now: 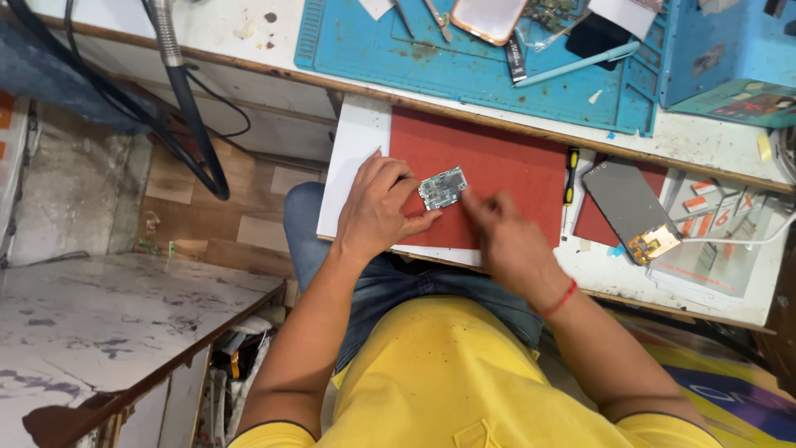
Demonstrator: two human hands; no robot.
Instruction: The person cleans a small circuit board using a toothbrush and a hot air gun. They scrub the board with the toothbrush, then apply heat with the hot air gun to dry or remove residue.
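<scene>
One small circuit board [443,188] lies on the single red mat [497,166] at the bench's [705,141] near edge, its long axis tilted, right end toward the far side. The left hand [377,207] steadies the board's left end with loosely curled fingers. The blurred right hand [506,236] touches its right edge; I cannot tell its grip.

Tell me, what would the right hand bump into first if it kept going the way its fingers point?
Probably the small green circuit board on the red mat; the right hand points up-left at it, though motion blur hides any gap.
</scene>
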